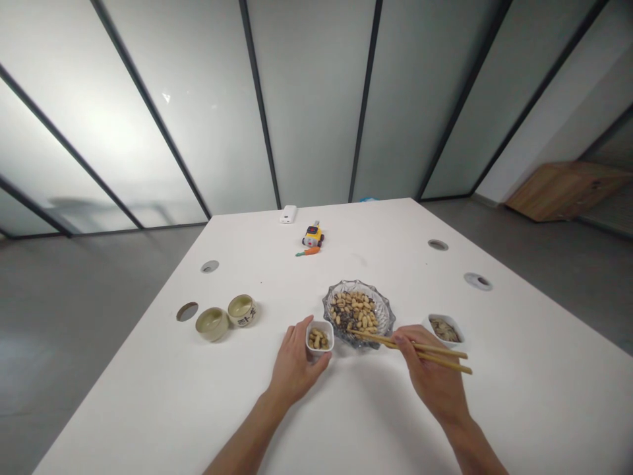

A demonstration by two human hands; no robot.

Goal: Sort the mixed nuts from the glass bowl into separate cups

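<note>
My left hand (pixel 295 365) is wrapped round a small white square dish (pixel 320 352) with a few peanuts (pixel 318 338) in it. Just right of that dish stands a scalloped glass bowl (pixel 384 313) of peanuts and dark seeds (pixel 356 310). My right hand (pixel 432 376) holds a pair of wooden chopsticks (pixel 378 338), their tips over the near side of the glass bowl. Behind my right hand is a second white dish (pixel 459 336) with pale, flat pieces (pixel 444 328), partly hidden by the hand.
Two green cups (pixel 212 324) (pixel 242 310) stand side by side at the left. Farther back on the white table (pixel 247 409) are a yellow toy car (pixel 313 235), a small orange carrot (pixel 311 251) and a white device (pixel 288 214). Round holes mark both table sides.
</note>
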